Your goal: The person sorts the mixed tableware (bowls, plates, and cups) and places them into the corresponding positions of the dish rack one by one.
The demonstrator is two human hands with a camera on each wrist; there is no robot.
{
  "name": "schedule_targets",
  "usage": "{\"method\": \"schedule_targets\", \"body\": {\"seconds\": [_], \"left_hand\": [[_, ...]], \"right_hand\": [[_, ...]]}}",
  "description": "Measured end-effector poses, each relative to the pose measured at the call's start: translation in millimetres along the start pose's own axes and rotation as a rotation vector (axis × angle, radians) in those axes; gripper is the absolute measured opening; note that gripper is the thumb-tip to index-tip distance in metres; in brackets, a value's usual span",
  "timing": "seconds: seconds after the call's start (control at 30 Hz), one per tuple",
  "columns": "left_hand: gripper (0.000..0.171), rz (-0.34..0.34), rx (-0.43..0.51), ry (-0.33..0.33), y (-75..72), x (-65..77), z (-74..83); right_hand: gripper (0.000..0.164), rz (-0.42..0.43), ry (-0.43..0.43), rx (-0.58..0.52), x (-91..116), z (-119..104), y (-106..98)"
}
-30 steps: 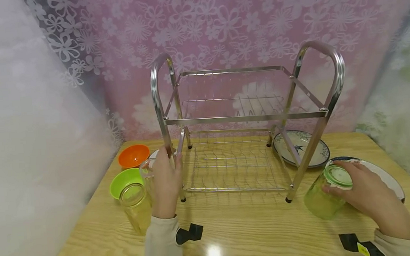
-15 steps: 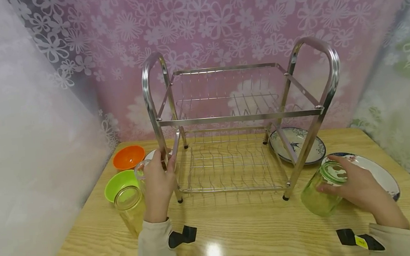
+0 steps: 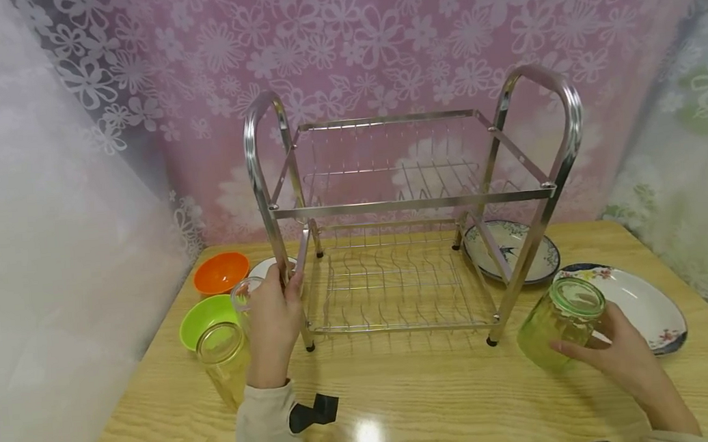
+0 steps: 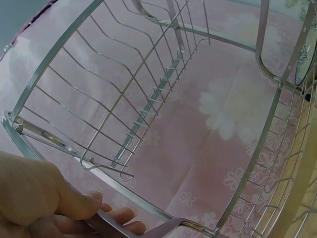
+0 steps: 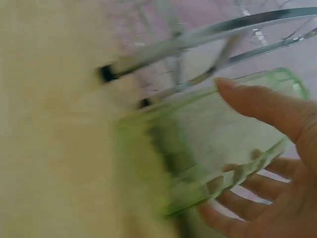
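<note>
A two-tier metal dish rack (image 3: pixel 411 204) stands in the middle of the table in the head view. My left hand (image 3: pixel 274 333) grips its left front post, and in the left wrist view the fingers (image 4: pixel 121 214) curl round the metal bar. On the right, my right hand (image 3: pixel 625 359) holds a green-tinted glass (image 3: pixel 549 334) low on its side. The right wrist view has the thumb along one side of the green glass (image 5: pixel 233 134) and the fingers on the other. Beside my left hand are a yellow-tinted glass (image 3: pixel 228 373) and a clear glass (image 3: pixel 243 296), partly hidden.
At the left are an orange bowl (image 3: pixel 222 273), a lime green bowl (image 3: pixel 193 324) and a partly hidden white dish (image 3: pixel 261 268). A patterned plate (image 3: pixel 536 263) lies behind the rack's right leg. Near my right hand is a floral-rimmed oval plate (image 3: pixel 643 303).
My right hand has slid from the top of the green glass down to its side. The left hand keeps its grip on the post. The head view has shifted slightly.
</note>
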State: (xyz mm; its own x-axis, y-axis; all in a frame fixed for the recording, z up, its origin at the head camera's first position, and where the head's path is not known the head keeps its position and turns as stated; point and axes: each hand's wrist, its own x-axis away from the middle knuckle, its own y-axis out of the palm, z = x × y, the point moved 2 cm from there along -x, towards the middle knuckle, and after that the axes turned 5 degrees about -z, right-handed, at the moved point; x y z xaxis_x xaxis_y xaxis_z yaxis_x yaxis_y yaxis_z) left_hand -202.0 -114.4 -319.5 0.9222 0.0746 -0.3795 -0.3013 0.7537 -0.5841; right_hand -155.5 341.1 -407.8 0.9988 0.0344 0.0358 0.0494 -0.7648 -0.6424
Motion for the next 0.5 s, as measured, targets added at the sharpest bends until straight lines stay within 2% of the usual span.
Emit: {"method": "schedule_targets", "body": {"seconds": [0.1, 0.23, 0.37, 0.5], "left_hand": [[0.017, -0.010, 0.009, -0.023, -1.7, 0.1, -3.2], [0.014, -0.022, 0.004, -0.033, -3.6, -1.0, -6.1], [0.014, -0.057, 0.003, -0.030, -1.0, -1.5, -6.0], [0.012, -0.050, 0.029, -0.007, 2.6, -2.6, -4.2]], "right_hand": [[0.099, 0.056, -0.002, -0.110, 5, 12, 21], [0.099, 0.192, 0.023, -0.185, 4, 10, 42], [0.103, 0.275, 0.087, -0.253, 3, 7, 54], [0.104, 0.317, 0.090, -0.266, 2, 8, 59]]}}
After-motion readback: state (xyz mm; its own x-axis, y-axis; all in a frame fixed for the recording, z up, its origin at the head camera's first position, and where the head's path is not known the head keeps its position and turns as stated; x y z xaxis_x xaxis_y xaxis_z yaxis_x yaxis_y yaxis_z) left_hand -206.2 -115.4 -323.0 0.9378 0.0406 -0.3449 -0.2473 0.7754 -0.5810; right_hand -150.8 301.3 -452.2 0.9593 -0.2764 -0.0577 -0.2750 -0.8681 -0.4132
